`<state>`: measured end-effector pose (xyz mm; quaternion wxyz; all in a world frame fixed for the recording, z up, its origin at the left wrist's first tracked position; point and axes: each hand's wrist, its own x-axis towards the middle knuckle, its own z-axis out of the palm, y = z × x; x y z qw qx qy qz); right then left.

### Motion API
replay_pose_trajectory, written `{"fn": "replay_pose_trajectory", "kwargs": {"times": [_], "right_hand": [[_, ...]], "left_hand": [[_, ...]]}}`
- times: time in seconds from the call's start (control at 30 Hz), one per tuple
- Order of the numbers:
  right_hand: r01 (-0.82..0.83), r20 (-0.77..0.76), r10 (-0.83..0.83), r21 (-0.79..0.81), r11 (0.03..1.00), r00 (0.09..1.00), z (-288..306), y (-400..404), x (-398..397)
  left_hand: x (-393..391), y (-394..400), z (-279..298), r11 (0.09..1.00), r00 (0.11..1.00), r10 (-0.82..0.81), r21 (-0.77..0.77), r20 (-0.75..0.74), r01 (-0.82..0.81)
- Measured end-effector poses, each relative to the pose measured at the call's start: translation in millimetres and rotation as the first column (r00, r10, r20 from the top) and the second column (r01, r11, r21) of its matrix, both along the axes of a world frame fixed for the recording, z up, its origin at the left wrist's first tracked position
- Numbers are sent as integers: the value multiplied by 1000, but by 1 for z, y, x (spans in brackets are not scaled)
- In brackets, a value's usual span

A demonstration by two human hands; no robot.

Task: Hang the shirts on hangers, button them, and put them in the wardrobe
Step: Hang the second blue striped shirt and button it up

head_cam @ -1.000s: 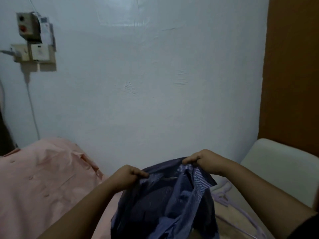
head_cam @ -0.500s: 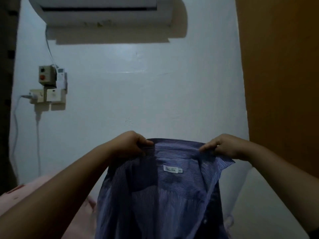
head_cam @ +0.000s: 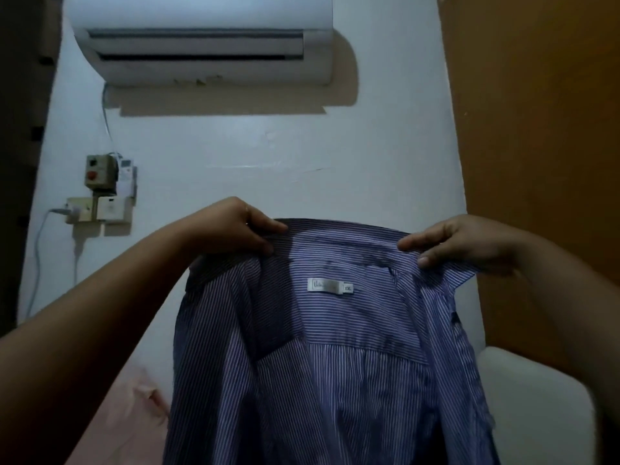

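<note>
Left grip: the left hand (head_cam: 231,229) pinches the collar of the striped shirt (head_cam: 335,347) at its left end, thumb on the near side and fingers curled over the top edge
Right grip: the right hand (head_cam: 466,243) pinches the collar's right end the same way, thumb tip showing on the fabric
Collar: stretched roughly level between the two hands, both forearms reaching up from the lower corners
Shirt: held up in the air in front of the wall, inside facing the camera, front open; the blue-and-white striped body hangs down out of view
Label: a white neck label (head_cam: 324,285) sits below the collar, with a small size tab beside it (it seems to read XXL; the brand is too blurred to read)
Behind, above: a white air conditioner (head_cam: 201,38) on the wall
Behind, left: a switch box (head_cam: 100,172) above a socket (head_cam: 95,209) with a cable plugged in
Right: a brown wooden panel (head_cam: 536,146), possibly the wardrobe
Lower corners: pink fabric (head_cam: 134,414) at left, a white cushioned surface (head_cam: 530,397) at right
</note>
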<state>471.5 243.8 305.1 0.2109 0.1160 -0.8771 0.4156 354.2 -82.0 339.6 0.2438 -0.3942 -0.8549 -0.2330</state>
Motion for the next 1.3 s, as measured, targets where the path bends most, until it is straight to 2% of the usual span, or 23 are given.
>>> {"fn": "replay_pose_trajectory", "kwargs": {"times": [0.13, 0.27, 0.53, 0.7, 0.8, 0.97, 1.13, 1.2, 1.3], "right_hand": [[-2, 54, 3, -25, 1000, 999, -17, 6, -22], [66, 172, -60, -29, 997, 983, -70, 24, -78], [226, 429, -240, 83, 970, 871, -248, 57, -211], [342, 499, -317, 43, 939, 806, -366, 68, -281], [409, 568, -343, 13, 912, 748, -427, 72, -310], [414, 615, -369, 75, 907, 697, -501, 82, -341], [308, 581, -419, 285, 908, 698, -549, 84, -355], [286, 535, -443, 354, 891, 719, -561, 86, -351], [389, 339, -526, 396, 832, 780, -567, 90, -337]], "left_hand": [[-23, 3, -21, 998, 999, 31, -62, 42, -29], [-76, 20, -82, 987, 988, 60, -153, 142, -38], [-203, 67, -275, 904, 945, 178, -425, 275, -47], [-268, 88, -392, 855, 915, 254, -515, 315, -59], [-298, 100, -447, 830, 884, 279, -558, 375, -25], [-334, 113, -513, 814, 837, 286, -579, 467, 45], [-342, 123, -559, 756, 848, 325, -653, 419, 33], [-339, 128, -567, 735, 893, 313, -678, 323, -12], [-326, 139, -570, 740, 939, 325, -649, 115, -177]]}}
